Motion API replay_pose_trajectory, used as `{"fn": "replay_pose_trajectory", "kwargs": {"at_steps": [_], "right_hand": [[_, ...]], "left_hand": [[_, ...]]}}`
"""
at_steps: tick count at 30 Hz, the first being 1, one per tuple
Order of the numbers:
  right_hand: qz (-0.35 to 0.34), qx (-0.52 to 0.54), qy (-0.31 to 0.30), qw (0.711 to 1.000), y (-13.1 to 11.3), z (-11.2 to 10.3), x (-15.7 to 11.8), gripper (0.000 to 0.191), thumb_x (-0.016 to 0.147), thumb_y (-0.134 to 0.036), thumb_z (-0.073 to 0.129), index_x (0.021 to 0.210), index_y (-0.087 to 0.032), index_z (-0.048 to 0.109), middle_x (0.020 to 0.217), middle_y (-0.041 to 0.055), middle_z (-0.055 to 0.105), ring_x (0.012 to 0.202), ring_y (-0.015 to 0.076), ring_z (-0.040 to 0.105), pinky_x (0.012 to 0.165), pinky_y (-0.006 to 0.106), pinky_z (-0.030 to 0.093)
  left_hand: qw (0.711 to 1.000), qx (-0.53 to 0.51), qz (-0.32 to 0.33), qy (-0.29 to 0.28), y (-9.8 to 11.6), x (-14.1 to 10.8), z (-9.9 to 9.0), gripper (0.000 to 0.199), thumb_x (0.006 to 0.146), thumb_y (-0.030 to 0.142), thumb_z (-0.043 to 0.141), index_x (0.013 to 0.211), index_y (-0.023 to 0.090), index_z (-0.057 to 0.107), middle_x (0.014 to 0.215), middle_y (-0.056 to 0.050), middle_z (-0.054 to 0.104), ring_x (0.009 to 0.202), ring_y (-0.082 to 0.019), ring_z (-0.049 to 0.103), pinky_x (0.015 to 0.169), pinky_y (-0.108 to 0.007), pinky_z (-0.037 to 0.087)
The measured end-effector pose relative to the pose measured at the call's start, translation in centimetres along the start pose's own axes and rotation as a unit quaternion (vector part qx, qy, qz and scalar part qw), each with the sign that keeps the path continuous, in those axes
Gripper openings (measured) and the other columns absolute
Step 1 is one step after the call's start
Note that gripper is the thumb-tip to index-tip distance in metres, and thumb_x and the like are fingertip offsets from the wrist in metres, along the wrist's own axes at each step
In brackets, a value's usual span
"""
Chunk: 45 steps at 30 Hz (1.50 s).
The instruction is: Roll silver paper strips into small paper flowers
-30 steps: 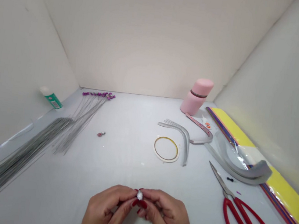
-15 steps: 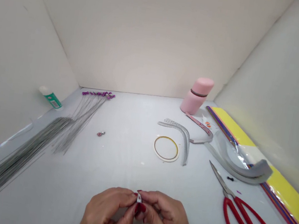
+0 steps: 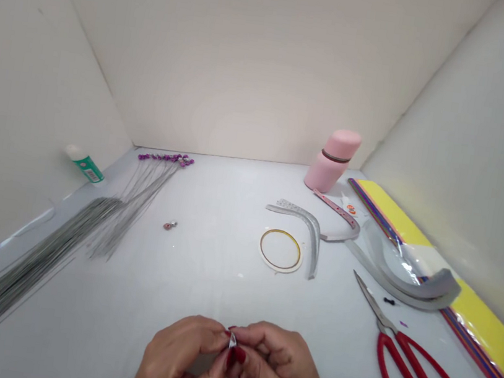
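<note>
At the near edge of the white table, my left hand (image 3: 188, 358) and my right hand (image 3: 278, 365) meet with thumbs and fingertips pinched together. Between them is a small silvery folded strip (image 3: 233, 340), mostly covered by the fingertips, so its full shape is hidden. Both hands appear to grip it. Farther off to the left lie two tiny pieces, one reddish and one silver (image 3: 170, 225). To the right of my right hand rest large scissors (image 3: 417, 368) with red handles, blades pointing away from me.
Grey wires (image 3: 46, 254) lie along the left, beside purple-tipped stems (image 3: 165, 159) and a green-white glue stick (image 3: 88, 167). A tape roll (image 3: 278, 268), curled silver strips (image 3: 313, 238), a pink flask (image 3: 331, 162) and coloured sheets (image 3: 487, 316) occupy the middle and right.
The fingertips have shifted very slightly around the small silvery strip, and less of it shows. Everything on the table stays in place.
</note>
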State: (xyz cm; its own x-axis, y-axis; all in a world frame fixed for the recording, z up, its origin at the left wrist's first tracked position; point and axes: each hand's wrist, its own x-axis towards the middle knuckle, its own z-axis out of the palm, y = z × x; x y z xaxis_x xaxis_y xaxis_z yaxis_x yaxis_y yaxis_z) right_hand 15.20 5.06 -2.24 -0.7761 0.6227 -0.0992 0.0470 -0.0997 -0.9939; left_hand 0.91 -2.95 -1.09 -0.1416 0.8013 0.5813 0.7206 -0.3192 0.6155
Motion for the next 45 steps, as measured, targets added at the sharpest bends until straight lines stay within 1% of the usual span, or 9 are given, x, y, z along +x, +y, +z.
{"fn": "replay_pose_trajectory", "kwargs": {"at_steps": [14,16,19,22,24,27,33,39,45], "right_hand": [[-0.073,-0.155,0.067,0.983,0.0,0.5,-0.4,0.019,0.08,-0.025,0.049,0.083,-0.016,0.065,0.066,0.0056,0.068,0.061,0.0155,0.063,0.053,0.02,0.051],[-0.078,-0.163,0.072,0.981,-0.1,0.5,-0.4,0.02,0.081,-0.025,0.048,0.083,-0.016,0.065,0.065,0.0057,0.067,0.061,0.0155,0.063,0.054,0.02,0.051],[-0.067,-0.126,0.064,0.988,0.0,0.5,-0.3,0.02,0.082,-0.026,0.048,0.086,-0.016,0.064,0.064,0.0049,0.066,0.059,0.0146,0.063,0.053,0.021,0.051],[-0.06,-0.069,0.059,0.994,0.1,0.4,-0.2,0.022,0.082,-0.027,0.049,0.097,-0.016,0.062,0.067,0.005,0.067,0.059,0.0143,0.063,0.055,0.022,0.052],[-0.065,-0.063,0.062,0.994,0.3,0.3,-0.2,0.022,0.081,-0.027,0.051,0.097,-0.017,0.063,0.066,0.0044,0.067,0.059,0.0144,0.063,0.056,0.023,0.053],[-0.061,-0.072,0.071,0.993,0.3,0.3,-0.1,0.017,0.079,-0.027,0.055,0.088,-0.017,0.066,0.061,0.003,0.065,0.055,0.0143,0.062,0.054,0.023,0.052],[-0.048,-0.091,0.104,0.989,0.0,0.1,0.0,0.013,0.076,-0.026,0.058,0.076,-0.016,0.067,0.06,0.004,0.067,0.053,0.0145,0.061,0.051,0.021,0.051],[-0.045,-0.065,0.073,0.994,0.1,0.0,-0.1,0.016,0.077,-0.027,0.057,0.083,-0.017,0.067,0.059,0.0034,0.066,0.054,0.014,0.062,0.05,0.02,0.051],[-0.039,-0.072,0.049,0.995,-0.1,-0.1,0.0,0.017,0.08,-0.027,0.054,0.084,-0.017,0.067,0.059,0.0042,0.067,0.053,0.0133,0.062,0.049,0.019,0.051]], "left_hand": [[0.994,0.081,0.069,0.028,0.3,-0.2,0.4,0.017,0.068,0.002,0.055,0.077,0.016,0.058,0.063,-0.003,0.07,0.056,-0.013,0.066,0.057,-0.018,0.054],[0.998,0.046,0.031,0.023,0.3,-0.2,0.5,0.017,0.068,0.002,0.057,0.077,0.016,0.059,0.065,-0.003,0.07,0.059,-0.013,0.067,0.059,-0.018,0.054],[0.99,-0.087,-0.111,0.009,0.3,-0.3,0.8,0.01,0.072,0.008,0.058,0.076,0.017,0.062,0.066,-0.002,0.068,0.059,-0.012,0.065,0.056,-0.017,0.053],[0.941,-0.233,-0.247,-0.003,0.2,-0.5,1.1,0.009,0.079,0.02,0.055,0.079,0.015,0.063,0.067,-0.003,0.067,0.058,-0.013,0.064,0.053,-0.019,0.053],[0.913,-0.293,-0.284,-0.019,0.1,-0.6,1.2,0.014,0.08,0.024,0.054,0.082,0.014,0.063,0.067,-0.004,0.067,0.06,-0.014,0.064,0.056,-0.021,0.053],[0.911,-0.3,-0.282,-0.029,0.0,-0.8,1.1,0.014,0.08,0.021,0.054,0.087,0.015,0.065,0.074,-0.005,0.069,0.065,-0.015,0.064,0.06,-0.022,0.053],[0.958,-0.212,-0.187,-0.046,0.1,-0.6,0.4,0.023,0.075,0.007,0.057,0.092,0.021,0.064,0.083,-0.003,0.069,0.073,-0.014,0.064,0.066,-0.02,0.051],[0.936,-0.219,-0.272,-0.051,0.0,-0.2,0.2,0.009,0.077,0.014,0.058,0.076,0.017,0.066,0.073,-0.003,0.068,0.067,-0.014,0.064,0.061,-0.019,0.05],[0.927,-0.252,-0.277,-0.022,0.1,-0.6,0.7,0.01,0.079,0.016,0.056,0.079,0.017,0.066,0.073,-0.002,0.068,0.065,-0.013,0.063,0.06,-0.018,0.05]]}}
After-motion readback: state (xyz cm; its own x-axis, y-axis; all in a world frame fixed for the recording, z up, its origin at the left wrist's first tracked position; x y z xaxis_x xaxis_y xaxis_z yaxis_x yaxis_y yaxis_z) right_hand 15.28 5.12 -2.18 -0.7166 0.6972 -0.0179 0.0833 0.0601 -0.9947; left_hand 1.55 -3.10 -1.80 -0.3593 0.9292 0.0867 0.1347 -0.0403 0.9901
